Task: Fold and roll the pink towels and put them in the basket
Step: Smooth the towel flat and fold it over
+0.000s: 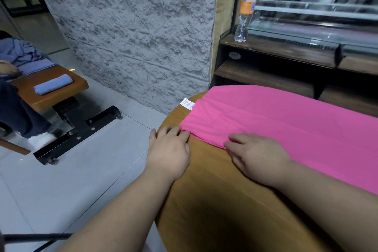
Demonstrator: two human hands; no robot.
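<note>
Wood first: round brown wooden table (204,200), which carries all the work.

Long pink cloth towel (286,120), already folded lengthwise into a narrow band, several layers showing at its near long edge. It lies flat on the table and runs from the left rim away to the right, out of view. Its short end sits at the table's left side, directly in front of both hands.

Left hand (169,149): palm down on bare wood just beside the towel's short end, fingers bent, tips touching the hem at the near corner. Cannot tell whether the tips pinch the cloth or only rest against it.

Right hand (257,155): lies on the towel at its near long edge, fingers fairly straight and spread, pressing the layers flat. No grasp; it holds nothing.

Small white care label (187,103) sticks out from the far corner of the same short end, resting on the wood.

Judgement: folding looks finished and rolling is in hand, at its very start, since no turn of cloth has formed yet. The next move calls for both sets of fingertips to lift the short end and tuck it over tightly, evenly across the width, then roll toward the right. An uneven start would give a coned roll. Basket not in view.
</note>
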